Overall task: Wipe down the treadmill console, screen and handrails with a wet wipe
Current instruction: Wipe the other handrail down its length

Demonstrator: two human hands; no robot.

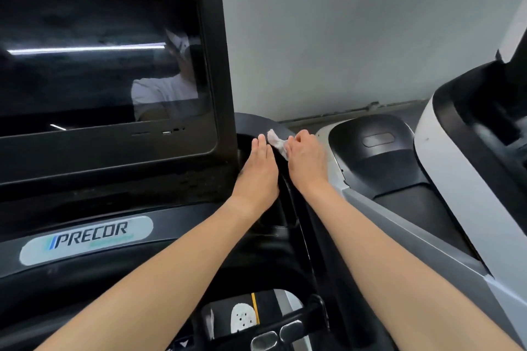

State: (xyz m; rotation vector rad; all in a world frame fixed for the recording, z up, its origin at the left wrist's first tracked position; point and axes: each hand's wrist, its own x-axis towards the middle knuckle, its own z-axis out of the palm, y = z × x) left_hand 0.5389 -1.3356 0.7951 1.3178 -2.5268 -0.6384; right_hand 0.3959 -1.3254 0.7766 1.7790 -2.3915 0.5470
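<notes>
A glossy black screen (pixel 99 51) stands before a matte grey wall (pixel 342 37). On the curved black console (pixel 253 121), the right hand (pixel 306 159) pinches a crumpled wet wipe (pixel 276 142). The left hand (pixel 258 171) lies with its fingers (pixel 262 147) straight.

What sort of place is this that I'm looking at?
Most likely a gym or fitness room. A treadmill's big dark screen fills the left, a Precor badge sits below it, and a second exercise machine stands close on the right against a plain wall.
</notes>
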